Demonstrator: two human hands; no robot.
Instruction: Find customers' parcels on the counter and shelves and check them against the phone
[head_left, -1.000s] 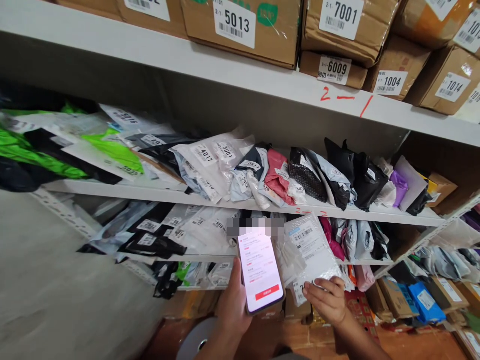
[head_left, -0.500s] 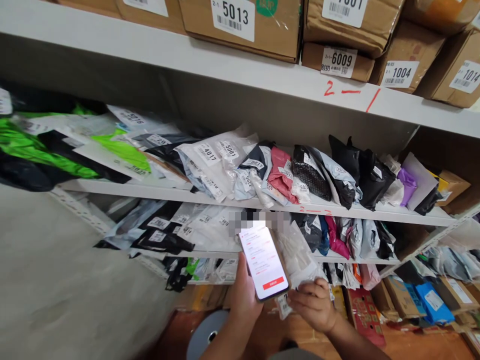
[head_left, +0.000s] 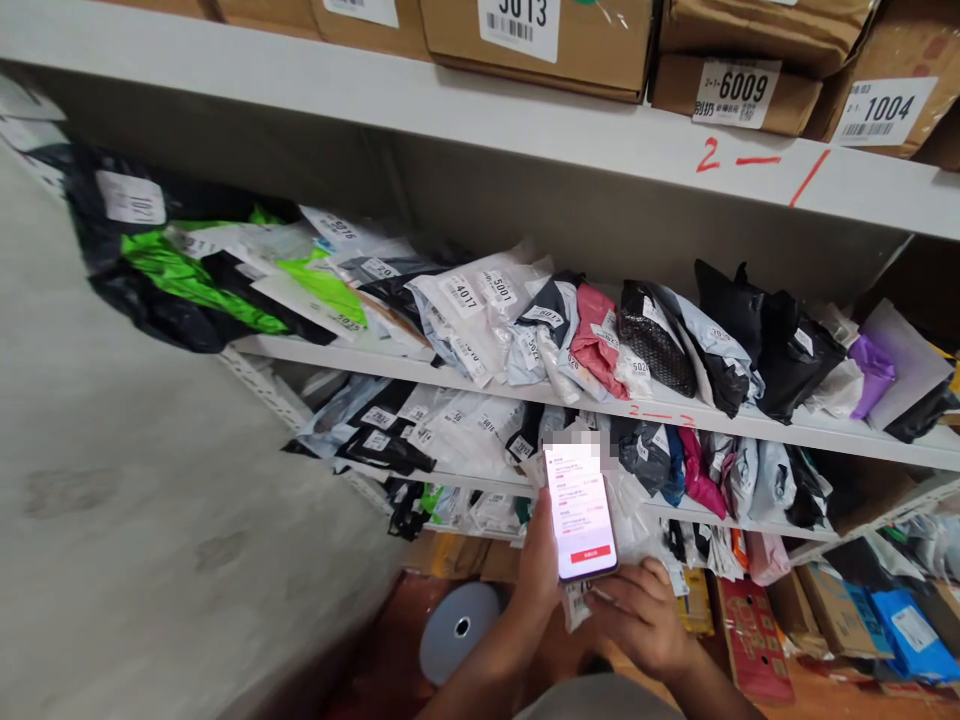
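Observation:
My left hand (head_left: 534, 562) is wrapped round a smartphone (head_left: 581, 515), whose lit screen shows lines of text and a red bar near the bottom. Behind and beside the phone hangs a translucent white plastic parcel bag (head_left: 631, 520). The fingers of my right hand (head_left: 643, 612) are closed on the bag's lower edge, just right of the phone's bottom corner. A printed label (head_left: 577, 603) on the bag shows below the phone, partly covered. Both hands are in front of the lower shelves.
A white shelf (head_left: 495, 395) carries several labelled plastic mailers, among them a pink mailer (head_left: 596, 345) and a black mailer (head_left: 799, 355). Cardboard boxes (head_left: 735, 92) fill the shelf above. A grey disc (head_left: 459, 630) lies on the floor, with a concrete wall (head_left: 150, 500) at left.
The view has swung left, so the shelves appear further right and more of the left-end parcels shows. My hands keep hold of the phone and bag; the phone looks more upright.

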